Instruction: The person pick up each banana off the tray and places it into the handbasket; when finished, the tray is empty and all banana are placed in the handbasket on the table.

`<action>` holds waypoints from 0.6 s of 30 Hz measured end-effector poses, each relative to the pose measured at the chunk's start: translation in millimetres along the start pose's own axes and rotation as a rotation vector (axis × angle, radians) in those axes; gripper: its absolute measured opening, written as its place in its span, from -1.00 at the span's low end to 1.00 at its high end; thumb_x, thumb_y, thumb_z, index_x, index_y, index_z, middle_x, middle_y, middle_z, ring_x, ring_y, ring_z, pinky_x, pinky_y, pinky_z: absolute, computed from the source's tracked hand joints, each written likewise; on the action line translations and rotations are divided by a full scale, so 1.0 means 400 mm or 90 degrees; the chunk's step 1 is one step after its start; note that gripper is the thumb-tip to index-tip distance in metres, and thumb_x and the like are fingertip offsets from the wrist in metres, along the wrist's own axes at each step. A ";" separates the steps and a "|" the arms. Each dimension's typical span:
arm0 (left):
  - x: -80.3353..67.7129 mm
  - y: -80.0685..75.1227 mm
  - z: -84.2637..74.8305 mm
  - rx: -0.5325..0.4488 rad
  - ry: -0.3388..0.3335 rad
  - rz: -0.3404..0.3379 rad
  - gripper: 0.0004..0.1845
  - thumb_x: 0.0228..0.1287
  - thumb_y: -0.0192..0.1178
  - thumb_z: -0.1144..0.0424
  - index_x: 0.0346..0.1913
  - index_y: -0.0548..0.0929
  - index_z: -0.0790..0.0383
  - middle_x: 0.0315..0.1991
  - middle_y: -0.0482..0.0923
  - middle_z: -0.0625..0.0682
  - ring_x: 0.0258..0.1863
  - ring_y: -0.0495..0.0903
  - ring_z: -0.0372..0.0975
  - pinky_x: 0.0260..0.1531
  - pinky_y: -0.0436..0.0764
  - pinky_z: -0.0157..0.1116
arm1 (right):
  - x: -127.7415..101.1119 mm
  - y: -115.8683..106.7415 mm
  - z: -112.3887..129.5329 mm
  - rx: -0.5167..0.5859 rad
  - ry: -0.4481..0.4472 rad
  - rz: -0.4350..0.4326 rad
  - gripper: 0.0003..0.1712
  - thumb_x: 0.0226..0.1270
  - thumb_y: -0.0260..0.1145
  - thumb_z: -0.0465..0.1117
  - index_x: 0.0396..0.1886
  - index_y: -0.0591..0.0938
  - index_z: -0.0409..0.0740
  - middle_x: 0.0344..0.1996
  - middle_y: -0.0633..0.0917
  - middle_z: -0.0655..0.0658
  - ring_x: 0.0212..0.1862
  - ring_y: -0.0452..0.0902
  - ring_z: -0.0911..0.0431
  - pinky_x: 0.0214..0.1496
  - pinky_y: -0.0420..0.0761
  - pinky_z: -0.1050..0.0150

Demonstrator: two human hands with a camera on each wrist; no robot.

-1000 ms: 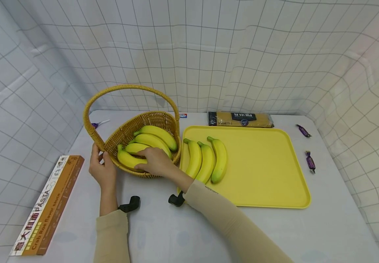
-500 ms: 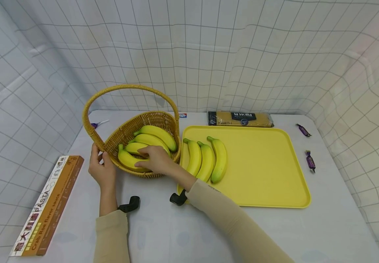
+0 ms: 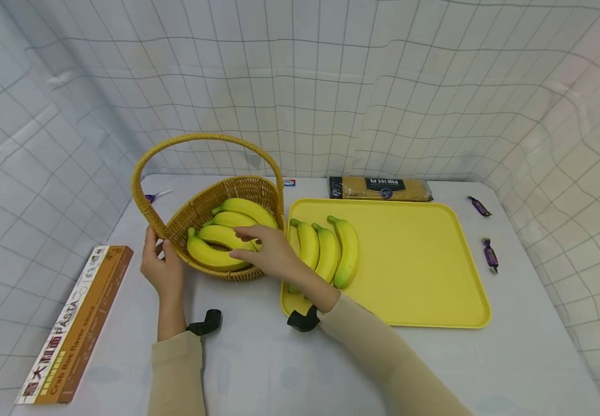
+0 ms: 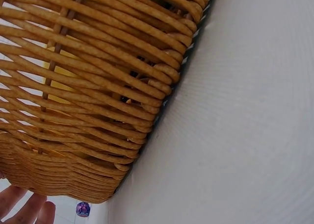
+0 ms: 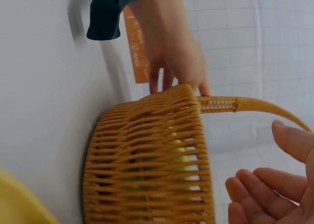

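Note:
A wicker basket (image 3: 196,215) with a tall handle stands on the white table and holds several yellow bananas (image 3: 217,257). My left hand (image 3: 162,268) grips the basket's rim at the foot of the handle; its fingers (image 5: 171,62) curl over the weave (image 4: 88,87). My right hand (image 3: 266,248) hovers over the basket's right edge with fingers spread and holds nothing; its fingertips (image 5: 265,185) show beside the basket (image 5: 152,160). To the right, three bananas (image 3: 326,251) lie side by side on a yellow tray (image 3: 425,271).
A long orange pasta box (image 3: 78,323) lies at the table's left edge. A dark spaghetti packet (image 3: 380,188) lies behind the tray. Purple candies (image 3: 489,254) sit at the right, another (image 3: 151,196) behind the basket. A checked curtain surrounds the table.
My right hand has lifted off the bananas in the basket and drawn back to the right, fingers opening. The left hand and the basket have stayed put.

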State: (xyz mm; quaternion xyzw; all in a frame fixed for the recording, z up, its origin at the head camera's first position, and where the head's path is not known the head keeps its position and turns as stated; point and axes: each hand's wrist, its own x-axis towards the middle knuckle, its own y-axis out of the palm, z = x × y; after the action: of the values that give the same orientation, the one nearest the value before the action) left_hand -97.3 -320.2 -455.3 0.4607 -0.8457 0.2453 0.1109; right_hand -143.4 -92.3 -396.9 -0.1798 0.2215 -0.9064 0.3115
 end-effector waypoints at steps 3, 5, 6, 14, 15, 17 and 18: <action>0.000 0.003 -0.002 -0.001 0.000 0.003 -0.56 0.37 -0.06 0.36 0.22 0.51 -0.08 0.07 0.55 -0.02 -0.09 0.56 -0.14 -0.25 0.50 -0.38 | -0.040 -0.033 -0.005 0.015 -0.008 -0.038 -0.39 0.20 0.34 0.00 0.22 0.50 -0.10 0.09 0.59 0.01 0.04 0.48 0.23 0.08 0.48 0.21; 0.000 0.005 -0.001 -0.001 0.001 0.003 -0.57 0.37 -0.06 0.36 0.22 0.51 -0.07 0.07 0.56 -0.02 -0.10 0.56 -0.14 -0.26 0.49 -0.40 | -0.070 -0.059 -0.009 0.026 -0.014 -0.068 -0.40 0.20 0.35 -0.04 0.22 0.50 -0.12 0.06 0.60 -0.02 0.04 0.50 0.17 0.07 0.49 0.17; 0.000 0.005 -0.001 -0.001 0.000 0.003 -0.57 0.38 -0.06 0.36 0.22 0.51 -0.07 0.07 0.55 -0.02 -0.10 0.56 -0.15 -0.26 0.48 -0.42 | -0.084 -0.072 -0.013 0.027 -0.015 -0.085 -0.40 0.19 0.36 -0.06 0.22 0.50 -0.12 0.05 0.61 -0.03 0.03 0.50 0.16 0.06 0.49 0.16; -0.001 0.003 -0.001 0.001 -0.008 0.005 -0.55 0.39 -0.07 0.35 0.24 0.48 -0.12 0.08 0.55 -0.03 -0.09 0.55 -0.16 -0.28 0.46 -0.44 | -0.194 -0.187 -0.072 0.003 0.009 -0.198 -0.37 0.20 0.36 -0.12 0.28 0.44 -0.08 0.10 0.56 -0.03 0.10 0.44 0.16 0.09 0.47 0.07; -0.001 0.003 0.000 0.001 -0.009 0.005 -0.55 0.39 -0.07 0.35 0.24 0.49 -0.12 0.08 0.55 -0.03 -0.09 0.55 -0.16 -0.28 0.46 -0.43 | -0.205 -0.198 -0.083 -0.002 0.013 -0.215 -0.36 0.19 0.37 -0.12 0.28 0.44 -0.08 0.11 0.55 -0.05 0.11 0.44 0.14 0.08 0.47 0.04; -0.001 0.002 0.002 0.001 -0.010 0.005 -0.55 0.39 -0.07 0.35 0.24 0.48 -0.13 0.07 0.55 -0.03 -0.08 0.55 -0.16 -0.28 0.46 -0.44 | -0.225 -0.220 -0.105 -0.011 0.022 -0.243 -0.34 0.18 0.37 -0.14 0.29 0.42 -0.09 0.12 0.54 -0.07 0.12 0.43 0.10 0.08 0.46 0.00; -0.001 0.002 0.002 -0.001 -0.012 0.004 -0.55 0.39 -0.07 0.35 0.24 0.48 -0.14 0.07 0.55 -0.03 -0.08 0.55 -0.15 -0.29 0.46 -0.45 | -0.234 -0.230 -0.116 -0.015 0.029 -0.255 -0.33 0.19 0.37 -0.14 0.30 0.41 -0.09 0.13 0.53 -0.10 0.13 0.43 0.08 0.08 0.45 -0.01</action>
State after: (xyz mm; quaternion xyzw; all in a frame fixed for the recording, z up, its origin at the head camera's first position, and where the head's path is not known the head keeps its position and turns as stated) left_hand -97.5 -319.9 -456.3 0.4599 -0.8484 0.2410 0.1026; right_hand -140.1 46.6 -406.0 -0.2034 0.1990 -0.9513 0.1180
